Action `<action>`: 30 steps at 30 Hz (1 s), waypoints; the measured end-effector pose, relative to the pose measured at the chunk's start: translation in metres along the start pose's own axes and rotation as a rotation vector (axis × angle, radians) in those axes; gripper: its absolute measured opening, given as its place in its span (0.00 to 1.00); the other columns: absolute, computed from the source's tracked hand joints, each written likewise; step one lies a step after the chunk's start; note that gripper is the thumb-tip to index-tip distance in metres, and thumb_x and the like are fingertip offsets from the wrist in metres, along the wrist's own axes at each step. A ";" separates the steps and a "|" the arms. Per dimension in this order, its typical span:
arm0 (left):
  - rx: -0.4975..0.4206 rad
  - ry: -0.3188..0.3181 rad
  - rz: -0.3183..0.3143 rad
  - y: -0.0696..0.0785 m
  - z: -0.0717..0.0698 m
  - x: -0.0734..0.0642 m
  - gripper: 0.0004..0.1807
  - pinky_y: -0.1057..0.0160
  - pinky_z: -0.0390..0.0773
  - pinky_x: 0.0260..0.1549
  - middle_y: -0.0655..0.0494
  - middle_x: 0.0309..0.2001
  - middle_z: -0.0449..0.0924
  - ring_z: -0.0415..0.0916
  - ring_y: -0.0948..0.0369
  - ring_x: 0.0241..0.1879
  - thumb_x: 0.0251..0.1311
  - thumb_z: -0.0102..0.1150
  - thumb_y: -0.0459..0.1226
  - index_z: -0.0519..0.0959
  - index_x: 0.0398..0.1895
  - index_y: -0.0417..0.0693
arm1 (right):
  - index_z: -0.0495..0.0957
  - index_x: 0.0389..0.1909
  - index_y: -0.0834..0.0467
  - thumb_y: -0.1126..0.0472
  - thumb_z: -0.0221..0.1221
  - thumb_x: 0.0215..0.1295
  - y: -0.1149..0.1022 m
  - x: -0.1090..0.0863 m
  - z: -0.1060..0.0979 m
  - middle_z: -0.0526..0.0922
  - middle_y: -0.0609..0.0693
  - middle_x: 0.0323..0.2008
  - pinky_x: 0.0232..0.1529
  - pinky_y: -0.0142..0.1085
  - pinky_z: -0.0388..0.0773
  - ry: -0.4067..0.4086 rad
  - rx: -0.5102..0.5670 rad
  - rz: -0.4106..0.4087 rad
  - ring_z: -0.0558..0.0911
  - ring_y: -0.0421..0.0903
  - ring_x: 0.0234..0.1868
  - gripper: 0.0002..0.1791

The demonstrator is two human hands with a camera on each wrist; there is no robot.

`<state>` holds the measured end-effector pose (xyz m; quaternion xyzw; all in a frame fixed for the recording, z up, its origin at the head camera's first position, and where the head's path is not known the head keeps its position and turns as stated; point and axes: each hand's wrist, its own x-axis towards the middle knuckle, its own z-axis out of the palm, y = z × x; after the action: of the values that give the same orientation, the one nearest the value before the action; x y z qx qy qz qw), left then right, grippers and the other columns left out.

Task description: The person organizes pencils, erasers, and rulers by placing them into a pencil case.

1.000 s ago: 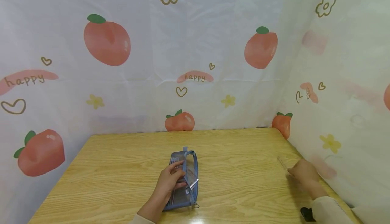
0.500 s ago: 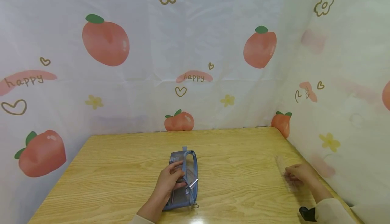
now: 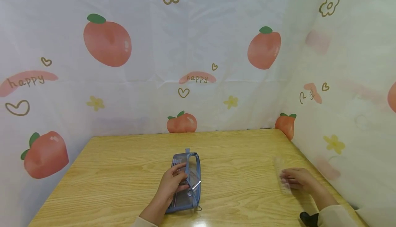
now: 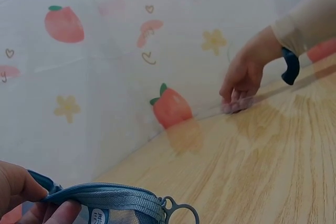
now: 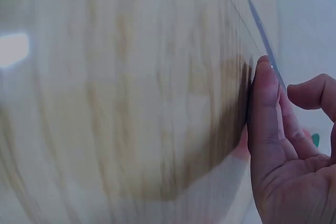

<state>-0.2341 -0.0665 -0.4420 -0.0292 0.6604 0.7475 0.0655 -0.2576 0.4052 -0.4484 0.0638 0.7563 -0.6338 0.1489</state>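
Observation:
A blue see-through mesh pencil case [image 3: 184,201] lies on the wooden table with its zipped mouth gaping toward the right. My left hand [image 3: 174,183] grips the case by the edge of its mouth, thumb and fingers pinching it in the left wrist view. A white slim item [image 3: 196,185] shows at the opening. Over at the right side of the table, my right hand [image 3: 298,179] pinches a clear ruler [image 3: 278,167] between thumb and fingers. In the right wrist view the ruler [image 5: 261,27] appears edge-on, close over the tabletop.
The wooden table [image 3: 123,158] stretches between both hands. A patterned white curtain [image 3: 139,100] borders its back and right side. A dark band [image 3: 309,218] sits at my right wrist. A ring-shaped zipper pull [image 4: 181,212] hangs from the case.
My right hand has moved a little left with the ruler, which has turned from edge-on to show its flat face in the head view. The left hand and pencil case have stayed put.

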 end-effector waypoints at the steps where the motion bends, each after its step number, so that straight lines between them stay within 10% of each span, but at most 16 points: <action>1: -0.001 0.002 -0.003 0.000 0.000 0.000 0.26 0.58 0.81 0.28 0.42 0.45 0.73 0.77 0.54 0.31 0.53 0.52 0.28 0.66 0.59 0.38 | 0.75 0.43 0.70 0.61 0.49 0.65 0.000 0.000 0.001 0.81 0.50 0.34 0.38 0.37 0.79 -0.011 0.000 0.003 0.80 0.44 0.35 0.16; 30: -0.001 0.007 0.010 0.003 0.000 -0.001 0.28 0.59 0.82 0.27 0.40 0.47 0.71 0.77 0.55 0.31 0.53 0.53 0.28 0.65 0.60 0.37 | 0.54 0.59 0.79 0.65 0.49 0.65 -0.005 0.009 0.046 0.78 0.55 0.44 0.44 0.40 0.77 -0.170 0.049 -0.068 0.79 0.49 0.42 0.28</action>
<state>-0.2331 -0.0673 -0.4394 -0.0287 0.6602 0.7482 0.0593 -0.2610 0.3583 -0.4535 -0.0122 0.7269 -0.6600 0.1893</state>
